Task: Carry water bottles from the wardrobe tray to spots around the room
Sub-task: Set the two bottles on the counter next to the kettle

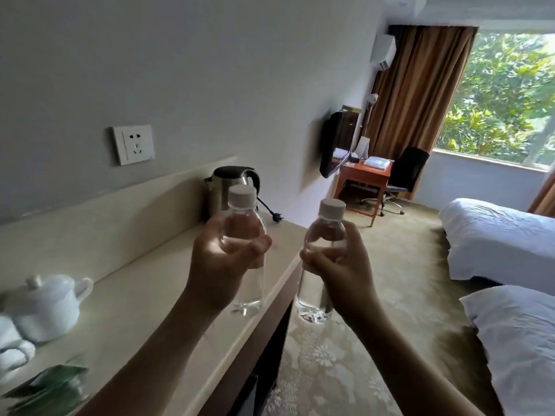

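I hold two clear water bottles with white caps upright in front of me. My left hand point(220, 259) grips the left bottle point(247, 291) around its upper body, above the beige counter point(144, 298). My right hand point(339, 265) grips the right bottle point(315, 298) just off the counter's front edge, over the carpet. The two bottles are apart and level with each other. No wardrobe or tray is in view.
On the counter stand a steel kettle point(220, 187) with its plug, a white teapot point(48, 301), a cup and green packets point(51, 385). A wall socket point(133, 144) is above. Two white beds point(504, 244) lie to the right. Ahead are a wall TV, a wooden desk point(365, 175), an office chair and a window.
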Available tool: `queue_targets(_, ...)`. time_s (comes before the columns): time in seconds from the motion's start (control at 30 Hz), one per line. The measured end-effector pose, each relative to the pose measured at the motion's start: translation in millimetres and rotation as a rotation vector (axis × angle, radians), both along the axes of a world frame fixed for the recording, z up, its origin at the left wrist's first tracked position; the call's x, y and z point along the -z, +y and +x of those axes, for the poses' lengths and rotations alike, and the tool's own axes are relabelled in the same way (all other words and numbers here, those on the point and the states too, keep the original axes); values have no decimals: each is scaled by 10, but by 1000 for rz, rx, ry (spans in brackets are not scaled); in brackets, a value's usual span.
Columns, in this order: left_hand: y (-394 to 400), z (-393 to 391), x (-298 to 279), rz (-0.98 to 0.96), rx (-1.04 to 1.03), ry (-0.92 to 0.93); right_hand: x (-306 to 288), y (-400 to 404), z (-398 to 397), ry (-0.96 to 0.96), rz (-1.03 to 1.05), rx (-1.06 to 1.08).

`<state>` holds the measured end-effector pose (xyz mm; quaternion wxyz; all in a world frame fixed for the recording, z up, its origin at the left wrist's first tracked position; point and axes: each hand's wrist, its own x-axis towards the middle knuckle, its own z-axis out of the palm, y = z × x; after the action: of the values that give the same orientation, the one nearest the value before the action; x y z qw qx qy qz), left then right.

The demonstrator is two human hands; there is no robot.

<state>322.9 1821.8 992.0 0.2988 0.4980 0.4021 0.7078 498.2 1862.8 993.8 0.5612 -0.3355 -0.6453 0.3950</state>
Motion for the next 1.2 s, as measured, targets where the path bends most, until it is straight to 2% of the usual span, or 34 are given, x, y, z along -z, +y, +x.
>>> queue_targets(0.13,517,-326,207,-42,-126,-3,148,683,-433,4,-41,-76)
queue_targets(0.33,731,-735,601,-163,-436,84,569,1285,-1039,-77,-81,-245)
queue_targets(0.5,796,-921,950,-274,-593,40,941,1547,-1447,-97,-86,-446)
queue_targets(0.63,890,-925,1157,-276,-721,-38,1147,1728,-1656,-114,-74,-584)
queue_targets(0.87,1100,-697,1406,-310,-937,-112,1384,2118,-1805,-165,-45,-844)
queue_targets(1.03,1174,-658,1580,-290,-1022,-170,1547,2251,-1784,-176,-63,-941)
queue_targets(1.13,1198,-597,1819,-371,-1065,-232,1664,2326,-1704,-287,-99,-999)
queue_targets(1.2,1175,-573,1983,-465,-1134,-187,1718,2410,-1639,-421,-92,-1061)
